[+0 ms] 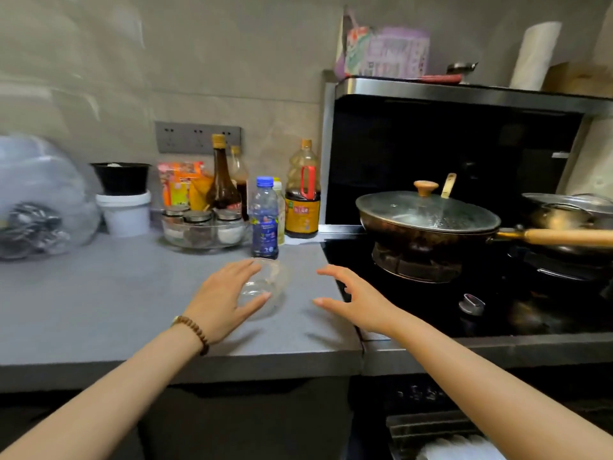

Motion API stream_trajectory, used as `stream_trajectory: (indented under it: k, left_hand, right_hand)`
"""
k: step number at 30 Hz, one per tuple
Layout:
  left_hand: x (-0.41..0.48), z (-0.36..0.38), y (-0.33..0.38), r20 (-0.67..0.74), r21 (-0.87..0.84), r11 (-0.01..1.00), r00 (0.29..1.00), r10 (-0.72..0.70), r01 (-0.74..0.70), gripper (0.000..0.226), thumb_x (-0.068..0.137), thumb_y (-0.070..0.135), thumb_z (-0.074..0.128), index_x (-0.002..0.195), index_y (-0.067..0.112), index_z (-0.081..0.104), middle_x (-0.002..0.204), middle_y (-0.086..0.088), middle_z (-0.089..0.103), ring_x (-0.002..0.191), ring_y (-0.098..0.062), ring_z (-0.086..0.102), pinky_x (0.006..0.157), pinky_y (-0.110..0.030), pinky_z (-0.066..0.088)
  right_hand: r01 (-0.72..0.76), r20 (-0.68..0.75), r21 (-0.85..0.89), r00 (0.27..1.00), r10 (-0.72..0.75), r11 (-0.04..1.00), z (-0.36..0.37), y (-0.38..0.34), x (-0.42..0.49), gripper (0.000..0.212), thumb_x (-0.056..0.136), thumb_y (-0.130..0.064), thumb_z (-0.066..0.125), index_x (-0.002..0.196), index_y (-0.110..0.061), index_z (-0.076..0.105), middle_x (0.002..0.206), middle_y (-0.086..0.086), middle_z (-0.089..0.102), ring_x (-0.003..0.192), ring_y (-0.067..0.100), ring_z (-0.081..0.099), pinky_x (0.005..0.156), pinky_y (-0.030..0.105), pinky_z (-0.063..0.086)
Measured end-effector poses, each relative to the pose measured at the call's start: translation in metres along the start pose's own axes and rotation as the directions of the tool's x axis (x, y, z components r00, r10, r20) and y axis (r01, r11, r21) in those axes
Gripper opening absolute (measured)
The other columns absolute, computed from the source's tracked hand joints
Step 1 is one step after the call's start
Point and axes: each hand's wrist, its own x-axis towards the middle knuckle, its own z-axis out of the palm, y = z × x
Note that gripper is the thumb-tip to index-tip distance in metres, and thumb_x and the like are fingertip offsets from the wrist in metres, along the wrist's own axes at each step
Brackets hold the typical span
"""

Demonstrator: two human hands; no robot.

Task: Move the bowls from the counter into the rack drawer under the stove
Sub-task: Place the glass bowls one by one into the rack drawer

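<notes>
Left grip [225,300] curls round the clear glass bowl [270,282] on the table [99,303]; right grip [358,300] spread apart, just right.

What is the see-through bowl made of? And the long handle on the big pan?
The bowl looks like clear glass, maybe plastic: the grey counter shows through it and it glints. The pan handle looks like smooth wood: light brown and matte.

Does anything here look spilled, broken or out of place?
Nothing looks spilled or broken. The left hand holds the clear bowl at the counter; the right hand is open beside it.
</notes>
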Motion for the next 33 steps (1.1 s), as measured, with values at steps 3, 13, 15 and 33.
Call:
stream_trajectory:
  k: [3, 13, 15, 33]
  left_hand:
    - [-0.004, 0.001, -0.02, 0.059, -0.013, 0.998, 0.997, -0.057, 0.058, 0.05, 0.087, 0.048, 0.053, 0.13, 0.023, 0.05, 0.151, -0.002, 0.031, 0.137, -0.019, 0.03, 0.114, -0.03, 0.019]
    - [-0.001, 0.012, -0.035, 0.098, -0.233, 0.961, 0.987, -0.128, 0.147, 0.016, 0.084, 0.047, 0.057, 0.089, 0.033, 0.062, 0.142, -0.001, 0.043, 0.128, -0.016, 0.041, 0.106, -0.031, 0.03]
    - [0.001, 0.015, -0.034, 0.065, -0.27, 0.951, 0.988, -0.136, 0.149, 0.013, 0.082, 0.046, 0.059, 0.081, 0.033, 0.061, 0.142, 0.0, 0.043, 0.128, -0.017, 0.041, 0.105, -0.034, 0.031]
    - [0.026, 0.028, 0.054, -0.035, -0.709, 0.702, 0.99, -0.136, 0.071, 0.024, 0.069, 0.048, 0.061, 0.071, 0.024, 0.062, 0.097, 0.0, 0.057, 0.095, -0.024, 0.06, 0.09, -0.044, 0.05]
  right_hand:
    - [0.012, 0.026, -0.013, 1.0, -0.011, 1.0, 0.02, -0.01, 0.019, 0.058, 0.085, -0.042, 0.063, 0.138, -0.033, 0.041, 0.154, -0.007, 0.027, 0.141, 0.012, 0.026, 0.116, 0.032, 0.025]
    - [0.047, 0.093, -0.02, 0.995, -0.045, 0.999, 0.055, -0.023, 0.05, 0.043, 0.083, -0.042, 0.066, 0.123, -0.032, 0.056, 0.149, -0.006, 0.038, 0.136, 0.012, 0.035, 0.113, 0.033, 0.03]
    - [0.048, 0.097, -0.035, 0.994, -0.045, 0.998, 0.056, -0.021, 0.051, 0.038, 0.082, -0.044, 0.066, 0.119, -0.032, 0.059, 0.148, -0.007, 0.039, 0.135, 0.012, 0.037, 0.113, 0.033, 0.029]
    - [0.102, -0.042, -0.185, 0.993, -0.112, 0.977, -0.035, -0.006, -0.01, 0.031, 0.082, -0.044, 0.064, 0.11, -0.029, 0.065, 0.13, -0.016, 0.056, 0.128, -0.003, 0.035, 0.105, 0.02, 0.024]
